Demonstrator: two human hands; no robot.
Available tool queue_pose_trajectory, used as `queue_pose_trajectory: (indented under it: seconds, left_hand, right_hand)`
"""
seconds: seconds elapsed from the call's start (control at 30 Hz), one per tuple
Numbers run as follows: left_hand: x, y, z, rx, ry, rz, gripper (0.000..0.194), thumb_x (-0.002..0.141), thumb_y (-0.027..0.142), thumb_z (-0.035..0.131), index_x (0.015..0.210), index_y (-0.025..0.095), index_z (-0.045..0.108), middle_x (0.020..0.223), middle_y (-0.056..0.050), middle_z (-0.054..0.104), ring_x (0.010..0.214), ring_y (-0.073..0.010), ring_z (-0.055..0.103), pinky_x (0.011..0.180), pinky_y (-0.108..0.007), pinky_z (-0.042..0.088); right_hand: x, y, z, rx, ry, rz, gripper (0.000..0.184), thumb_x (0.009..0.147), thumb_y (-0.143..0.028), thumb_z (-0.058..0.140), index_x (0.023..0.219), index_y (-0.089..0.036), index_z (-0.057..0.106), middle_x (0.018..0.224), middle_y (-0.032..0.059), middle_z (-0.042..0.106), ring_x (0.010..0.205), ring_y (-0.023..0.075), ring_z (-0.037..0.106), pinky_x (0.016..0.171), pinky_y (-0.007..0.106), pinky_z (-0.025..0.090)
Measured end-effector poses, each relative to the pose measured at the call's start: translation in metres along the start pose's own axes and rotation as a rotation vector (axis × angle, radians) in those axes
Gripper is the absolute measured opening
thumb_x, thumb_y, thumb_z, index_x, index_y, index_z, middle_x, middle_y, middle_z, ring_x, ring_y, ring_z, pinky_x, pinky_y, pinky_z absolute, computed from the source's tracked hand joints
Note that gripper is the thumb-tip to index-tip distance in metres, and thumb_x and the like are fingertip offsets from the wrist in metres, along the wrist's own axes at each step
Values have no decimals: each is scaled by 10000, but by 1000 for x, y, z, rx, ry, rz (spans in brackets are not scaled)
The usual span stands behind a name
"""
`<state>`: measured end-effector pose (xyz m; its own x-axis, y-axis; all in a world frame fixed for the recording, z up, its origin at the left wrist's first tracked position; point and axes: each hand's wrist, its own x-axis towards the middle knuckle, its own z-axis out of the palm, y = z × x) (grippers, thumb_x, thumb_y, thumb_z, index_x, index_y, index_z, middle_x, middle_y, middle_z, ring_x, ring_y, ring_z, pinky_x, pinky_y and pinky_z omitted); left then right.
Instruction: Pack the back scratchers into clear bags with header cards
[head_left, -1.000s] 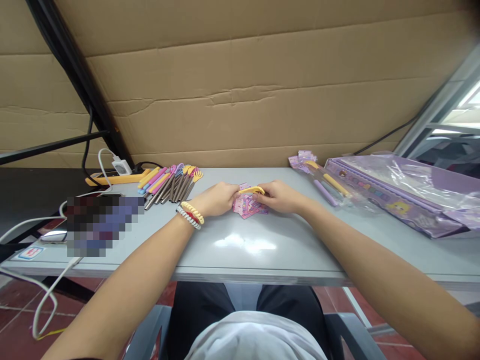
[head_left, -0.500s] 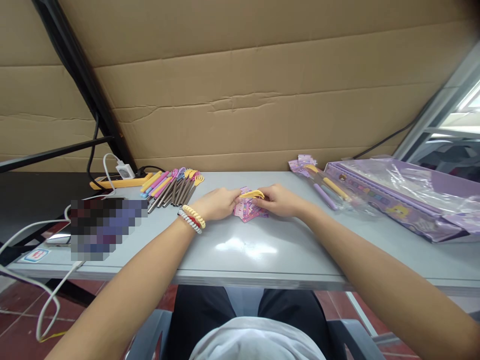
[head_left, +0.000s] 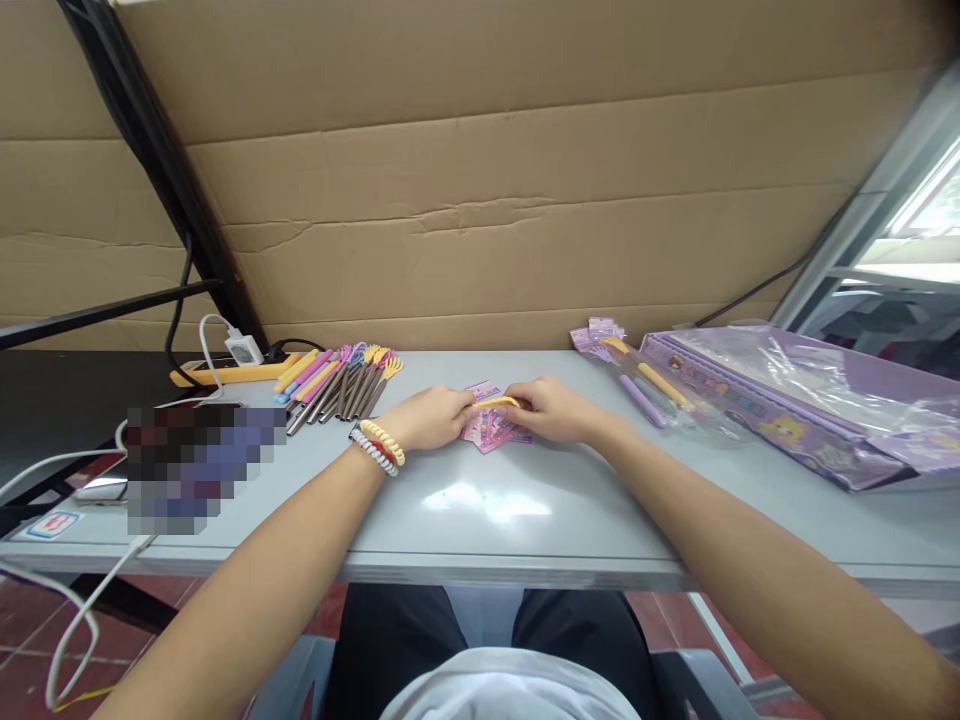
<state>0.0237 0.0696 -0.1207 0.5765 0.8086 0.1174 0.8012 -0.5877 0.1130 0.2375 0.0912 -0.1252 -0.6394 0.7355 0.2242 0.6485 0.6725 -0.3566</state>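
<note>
Both hands meet at the middle of the table over a small pile of pink and purple printed cards point(head_left: 491, 437). Between them is a slim yellow claw-like piece point(head_left: 495, 402), similar to the heads of the back scratchers nearby. My left hand point(head_left: 439, 415) is closed, its fingertips pinching the left end. Fingers of my right hand point(head_left: 551, 408) curl around the right end. To the left lies a bunch of back scratchers point(head_left: 352, 385) with dark metal rods, claw heads and coloured handles. Part of the yellow piece is hidden by my fingers.
Bagged back scratchers point(head_left: 649, 385) with header cards lie at right, beside a purple box point(head_left: 780, 410) covered in clear plastic. A yellow power strip point(head_left: 232, 373) with a white charger and cables sits at back left. A pixelated object point(head_left: 202, 465) lies at front left. Cardboard point(head_left: 480, 200) stands behind.
The yellow piece has turned, showing a narrower, flatter edge between my hands. Both hands keep their hold. The whole view has shifted slightly.
</note>
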Motion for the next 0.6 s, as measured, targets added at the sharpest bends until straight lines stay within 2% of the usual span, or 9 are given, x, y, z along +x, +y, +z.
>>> queue_pose_trajectory:
  seconds: [0.17,0.6]
  left_hand:
    - [0,2,-1,-8,-17,-8,310,917,290,294,862,192,583,721,-49,630,587,-163,553,540,-260,357]
    - [-2,0,-2,-72,-13,2,362,931,371,249,975,234,581,727,-18,627,588,-157,532,544,-249,353]
  right_hand:
    - [0,0,-1,-7,-14,12,295,845,-402,422,704,-170,539,583,-2,545,516,96,396,515,236,250]
    - [0,-1,-1,-14,-38,21,283,842,-395,426,716,-170,542,586,-5,551,511,93,397,516,237,247]
